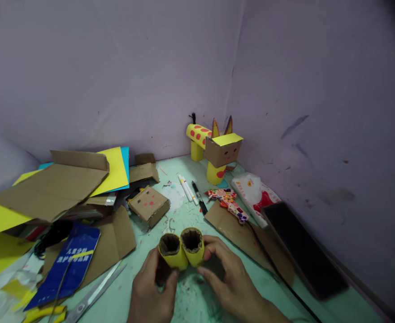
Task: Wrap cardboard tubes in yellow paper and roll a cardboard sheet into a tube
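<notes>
Two short cardboard tubes wrapped in yellow paper stand side by side near the table's front, their hollow tops facing up. My left hand (153, 285) has its thumb and fingers around the left tube (175, 258). Around the outer side of the right tube (196, 256), the thumb and fingers of my right hand (229, 273) are closed. The tubes touch along their inner sides. Behind them lies a small cardboard box (150, 202) with red dots drawn on it. Scissors (94, 294) rest on the table to the left of my left hand.
A yellow cardboard animal figure (214, 170) with red spots stands in the back corner. A patterned glue gun (231, 204) lies on cardboard (251, 242), its cord trailing forward. Right of it is a dark phone-like slab (301, 249). Markers (188, 188) lie behind; cardboard (52, 188) piles up left.
</notes>
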The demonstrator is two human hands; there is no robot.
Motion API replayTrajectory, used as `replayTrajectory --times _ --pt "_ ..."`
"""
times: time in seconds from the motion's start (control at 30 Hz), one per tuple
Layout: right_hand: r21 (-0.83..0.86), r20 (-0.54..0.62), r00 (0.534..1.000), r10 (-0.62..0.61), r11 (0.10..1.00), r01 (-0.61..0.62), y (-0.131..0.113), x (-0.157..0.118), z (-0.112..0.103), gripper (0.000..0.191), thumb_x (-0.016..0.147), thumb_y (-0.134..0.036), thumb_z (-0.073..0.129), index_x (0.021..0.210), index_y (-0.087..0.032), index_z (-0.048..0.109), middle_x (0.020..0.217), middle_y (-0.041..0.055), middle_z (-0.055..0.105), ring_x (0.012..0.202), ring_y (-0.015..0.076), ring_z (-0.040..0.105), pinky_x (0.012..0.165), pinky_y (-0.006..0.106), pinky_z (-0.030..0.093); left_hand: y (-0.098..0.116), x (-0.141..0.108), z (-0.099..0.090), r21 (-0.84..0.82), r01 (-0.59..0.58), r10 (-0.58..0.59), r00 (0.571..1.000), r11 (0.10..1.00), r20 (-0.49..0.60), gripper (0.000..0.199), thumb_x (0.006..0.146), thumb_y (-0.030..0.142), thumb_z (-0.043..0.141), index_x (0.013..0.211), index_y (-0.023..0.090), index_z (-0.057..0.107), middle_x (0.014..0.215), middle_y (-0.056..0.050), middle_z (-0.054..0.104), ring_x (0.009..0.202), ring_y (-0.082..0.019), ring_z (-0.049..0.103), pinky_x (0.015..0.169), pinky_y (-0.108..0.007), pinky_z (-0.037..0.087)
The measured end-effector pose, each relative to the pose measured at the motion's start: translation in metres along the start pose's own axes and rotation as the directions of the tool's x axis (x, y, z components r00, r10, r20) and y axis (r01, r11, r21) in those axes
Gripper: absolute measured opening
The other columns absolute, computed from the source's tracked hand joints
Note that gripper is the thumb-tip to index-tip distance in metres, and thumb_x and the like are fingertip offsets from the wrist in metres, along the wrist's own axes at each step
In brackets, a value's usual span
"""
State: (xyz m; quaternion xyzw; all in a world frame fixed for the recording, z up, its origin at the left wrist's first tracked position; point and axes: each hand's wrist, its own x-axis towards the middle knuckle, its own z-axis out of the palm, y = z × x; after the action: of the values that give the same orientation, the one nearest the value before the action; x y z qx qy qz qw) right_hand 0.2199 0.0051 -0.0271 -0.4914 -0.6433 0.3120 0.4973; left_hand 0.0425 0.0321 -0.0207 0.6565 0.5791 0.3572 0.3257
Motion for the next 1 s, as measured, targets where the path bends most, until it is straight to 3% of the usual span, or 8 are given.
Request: replayTrajectory --times 0.17,0.37,0.67,0.83,1.0 --pt "0.106 -0.101 0.987 0.125 0.988 -0.114 0.008 0.004 0.004 0.020 0.075 -0.010 0.060 0.086 -0.023 0.048 0.089 0.0009 0.062 0.083 0.0179 0.059 0.073 0.029 0.047 0.001 0.004 -0.004 0.060 -0.048 0.042 0.994 0.997 0.102 0.031 0.080 0.035 0.050 0.106 0.019 0.054 0.091 -0.003 0.065 0.078 -0.019 0.061 0.068 -0.030 0.048" --pt "0.163 -0.042 0.979 0.202 0.968 -0.193 0.012 0.004 0.004 0.045 0.072 -0.005 0.060 0.110 -0.025 0.047 0.105 0.0034 0.062 0.098 0.0201 0.060 0.089 0.037 0.047 0.003 0.008 -0.009 0.060 -0.051 0.040 0.985 0.997 0.169 0.022 0.075 0.030 0.057 0.095 0.020 0.057 0.089 -0.003 0.067 0.081 -0.022 0.063 0.071 -0.033 0.049" --pt "0.246 -0.003 0.986 0.166 0.956 -0.161 0.019 0.003 0.002 0.070 0.063 -0.005 0.064 0.126 -0.026 0.042 0.123 0.0097 0.057 0.113 0.0249 0.056 0.099 0.046 0.042 0.006 0.010 -0.009 -0.027 -0.052 0.056 0.975 0.998 0.215 0.070 0.066 0.028 0.068 0.131 0.019 0.041 0.119 -0.009 0.061 0.091 -0.022 0.062 0.081 -0.035 0.050" --pt "0.269 -0.068 0.980 0.185 0.950 -0.161 0.021 0.002 0.000 0.065 0.062 -0.009 0.060 0.123 -0.024 0.048 0.121 0.0097 0.056 0.111 0.0251 0.056 0.096 0.046 0.044 0.014 0.013 -0.023 0.003 -0.056 0.054 0.973 0.998 0.226 0.088 0.063 0.026 0.070 0.139 0.016 0.029 0.127 -0.013 0.050 0.081 -0.017 0.059 0.074 -0.034 0.051" --pt "0.269 -0.196 0.965 0.176 0.956 -0.120 0.018 0.005 -0.005 0.053 0.064 -0.012 0.053 0.114 -0.026 0.051 0.111 0.0067 0.060 0.104 0.0219 0.058 0.089 0.041 0.049 0.019 0.020 -0.050 -0.006 -0.086 0.085 0.971 0.996 0.223 0.080 0.056 0.027 0.070 0.131 0.017 0.044 0.113 -0.009 0.057 0.073 -0.015 0.057 0.059 -0.027 0.048"
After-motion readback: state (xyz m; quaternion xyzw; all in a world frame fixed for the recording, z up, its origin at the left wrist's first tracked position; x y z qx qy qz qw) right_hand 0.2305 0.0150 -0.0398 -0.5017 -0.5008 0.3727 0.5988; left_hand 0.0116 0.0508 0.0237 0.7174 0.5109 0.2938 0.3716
